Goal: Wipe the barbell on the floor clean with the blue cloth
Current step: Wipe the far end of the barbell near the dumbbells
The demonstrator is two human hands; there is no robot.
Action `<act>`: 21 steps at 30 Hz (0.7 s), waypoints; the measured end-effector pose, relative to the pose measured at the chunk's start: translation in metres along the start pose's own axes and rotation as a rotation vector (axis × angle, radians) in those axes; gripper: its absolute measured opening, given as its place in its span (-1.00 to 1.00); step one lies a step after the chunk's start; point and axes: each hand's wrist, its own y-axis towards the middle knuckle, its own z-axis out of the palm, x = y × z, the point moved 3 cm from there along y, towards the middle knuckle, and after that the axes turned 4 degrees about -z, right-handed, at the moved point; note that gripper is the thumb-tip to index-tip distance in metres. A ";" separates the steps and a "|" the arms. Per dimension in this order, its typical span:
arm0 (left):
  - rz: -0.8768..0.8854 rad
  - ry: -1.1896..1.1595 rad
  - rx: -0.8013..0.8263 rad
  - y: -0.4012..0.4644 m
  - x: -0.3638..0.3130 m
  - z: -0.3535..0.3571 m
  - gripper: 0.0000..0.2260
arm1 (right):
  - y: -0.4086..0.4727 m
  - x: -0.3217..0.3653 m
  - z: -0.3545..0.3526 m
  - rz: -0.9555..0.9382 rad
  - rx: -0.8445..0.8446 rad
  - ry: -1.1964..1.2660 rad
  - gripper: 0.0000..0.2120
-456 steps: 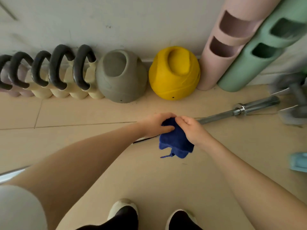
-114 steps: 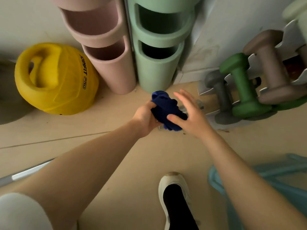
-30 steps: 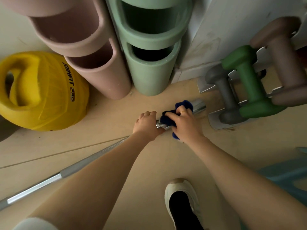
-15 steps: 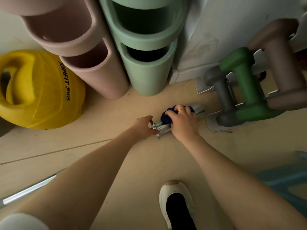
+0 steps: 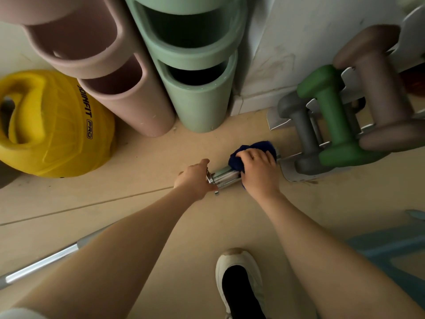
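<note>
A chrome barbell (image 5: 224,177) lies on the tan floor, running from the lower left up to the dumbbell rack. My left forearm hides its middle. My right hand (image 5: 258,172) grips the blue cloth (image 5: 253,149), which is wrapped over the thick sleeve near the bar's far end. The cloth bulges out beyond my fingers toward the rack. My left hand (image 5: 195,179) grips the bar at the collar, just left of the bare sleeve section.
A dumbbell rack (image 5: 340,127) with grey, green and brown weights stands right of the bar's end. Pink (image 5: 128,104) and green (image 5: 200,104) foam rollers lean in the corner. A yellow ball (image 5: 53,125) sits at left. My shoe (image 5: 239,282) is below; a teal object (image 5: 391,245) lies at lower right.
My right hand has slid the cloth along the sleeve toward the bar's far end, baring more chrome between my hands. My left hand stays at the collar.
</note>
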 end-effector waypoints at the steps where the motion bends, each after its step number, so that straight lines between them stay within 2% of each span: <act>1: -0.010 -0.013 0.002 0.000 0.001 -0.001 -0.32 | 0.002 -0.005 -0.001 0.017 -0.014 -0.008 -0.65; 8: -0.020 -0.052 0.007 0.002 0.003 0.001 -0.36 | 0.012 -0.048 -0.012 0.294 -0.130 0.085 -0.65; 10: -0.017 -0.092 0.015 0.003 0.002 0.001 -0.35 | 0.008 -0.039 -0.009 0.233 -0.113 0.116 -0.65; 13: -0.029 -0.164 0.038 0.003 0.001 0.000 -0.33 | -0.001 -0.027 -0.003 0.027 -0.005 0.085 -0.60; 14: -0.030 -0.182 0.041 0.003 0.001 -0.001 -0.33 | -0.001 -0.027 -0.004 0.005 -0.001 0.075 -0.60; 18: -0.009 -0.160 0.010 0.001 0.003 0.001 -0.35 | 0.009 -0.013 -0.013 0.121 -0.079 0.055 -0.75; 21: -0.021 -0.190 -0.022 0.000 0.005 0.005 -0.35 | 0.006 0.024 -0.004 -0.071 0.045 0.046 -0.74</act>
